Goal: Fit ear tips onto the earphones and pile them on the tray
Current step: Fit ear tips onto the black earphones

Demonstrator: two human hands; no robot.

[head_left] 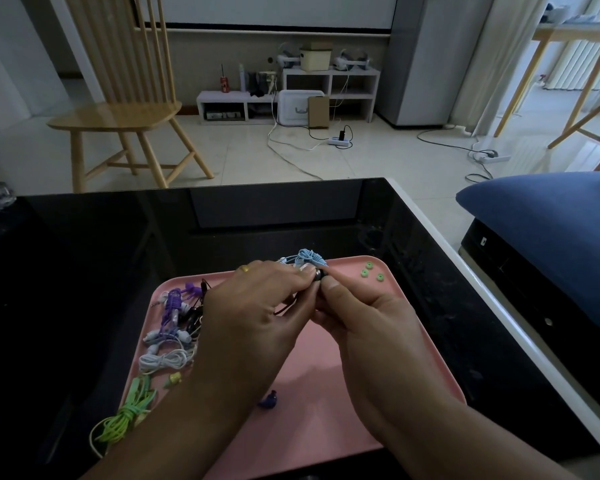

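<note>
Table (pixel 84 271) first: black, glossy, filling the lower frame, white edge running down the right. On it, lower centre, sits the pink tray (pixel 326 393), rounded corners, bare pink in the middle. Above the tray the two hands meet. The left hand (pixel 253 317) comes in from the lower left, a gold ring on one finger, thumb and fingertips pinched together at the meeting point. The right hand (pixel 371 327) comes from the lower right, thumb pressed up against the same spot. Between them, a small dark earbud (pixel 317 274), gripped from both sides; whether an ear tip is on it, I cannot tell. Just behind the fingertips, at the tray's far edge, a light blue earphone bundle (pixel 309 258). Down the tray's left side, the pile: purple earphones (pixel 174 303), white earphones (pixel 163 362) below them, and green earphones (pixel 129 410) spilling over the tray's lower left edge. Upper right corner of the tray, three green ear tips (pixel 371 271), loose, close together. Near the lower middle, one small dark blue piece (pixel 269 400) lying alone.
</note>
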